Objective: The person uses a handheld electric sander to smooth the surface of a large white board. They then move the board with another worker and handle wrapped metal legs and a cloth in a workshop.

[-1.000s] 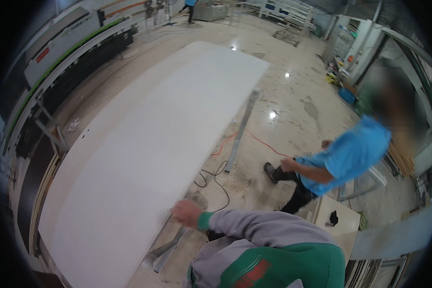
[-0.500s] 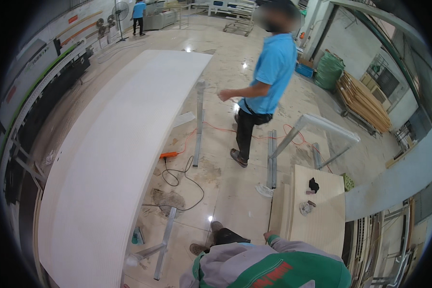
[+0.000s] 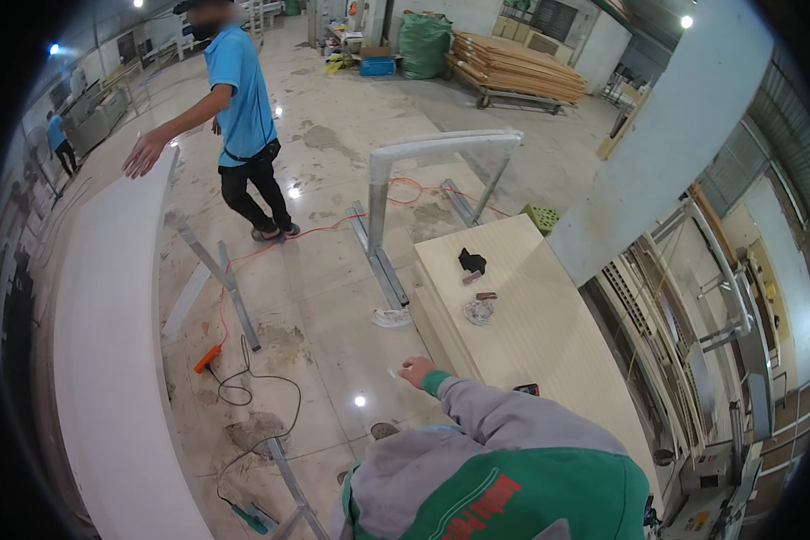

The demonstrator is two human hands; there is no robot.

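Observation:
My right hand [image 3: 416, 371], in a green cuff, reaches out beside the stack of pale panels [image 3: 549, 306]. Its fingers look closed, and a small whitish thing shows at their tips, too small to name. My left hand is out of sight. On the top panel lie a black cloth-like piece [image 3: 472, 261], small reddish-brown blocks [image 3: 486, 295], a crumpled clear-and-white bundle [image 3: 479, 312] and a dark handheld device [image 3: 526, 390] near my sleeve. A long white board [image 3: 108, 360] stretches along the left, resting on metal stands.
A co-worker in blue [image 3: 243, 99] stands by the board's far end, one arm over it. A wrapped metal stand [image 3: 445, 144] rises beyond the panels. An orange tool [image 3: 208, 358], cords and a teal tool [image 3: 254, 519] lie on the floor. A grey column [image 3: 666, 144] stands right.
My view has swung right, so the board sits farther left. My right hand has come forward from beside my body. The co-worker has walked toward the board and stretched an arm over it.

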